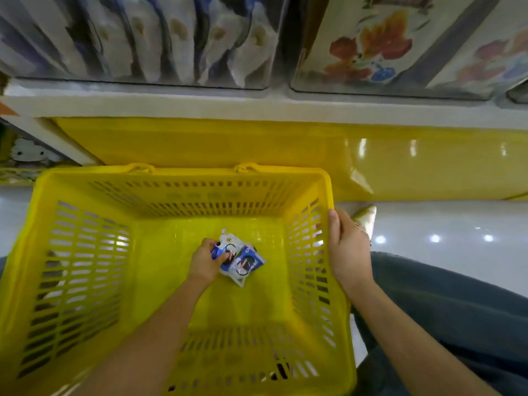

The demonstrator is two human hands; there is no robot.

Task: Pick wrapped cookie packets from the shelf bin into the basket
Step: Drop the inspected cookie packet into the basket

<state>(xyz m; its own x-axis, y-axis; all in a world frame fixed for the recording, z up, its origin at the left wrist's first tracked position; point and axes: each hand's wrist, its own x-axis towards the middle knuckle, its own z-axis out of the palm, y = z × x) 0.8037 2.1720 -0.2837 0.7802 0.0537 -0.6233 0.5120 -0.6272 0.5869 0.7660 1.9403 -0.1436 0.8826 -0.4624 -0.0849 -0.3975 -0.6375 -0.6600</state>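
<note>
2 packets [246,262], blue and white, are seen overlapping at the middle of the basket [183,175] bottom; whether a 3rd is hidden beneath them cannot be told. They are pinched at their left end by the left hand [205,263], its grip closed on the wrappers with the fingers [226,256] on top. Whether the packets lie on the bottom or are held just above it cannot be made out. The right rim of the basket is clasped by the right hand [349,252], the thumb [333,222] laid along the rim and the other digits wrapped out of sight, so that grip is pressed onto the plastic. The basket seems to be propped beside a leg in jeans [457,310], above a glossy floor [443,221].

The step in hand is judged to be the release of this batch. For it to be done well, the packets should be lowered until they are laid flat, and only then should the grip be spread, so that nothing is dropped and no cookie is cracked. The wrappers look thin and slippery and should not be squeezed. The basket should be held level by the right hand while the left is lifted straight up, clear of the slotted walls. More stock of the same colours is stood on edge in the clear bin [137,52] on the shelf [257,107] above, and the next reach would be made there.
</note>
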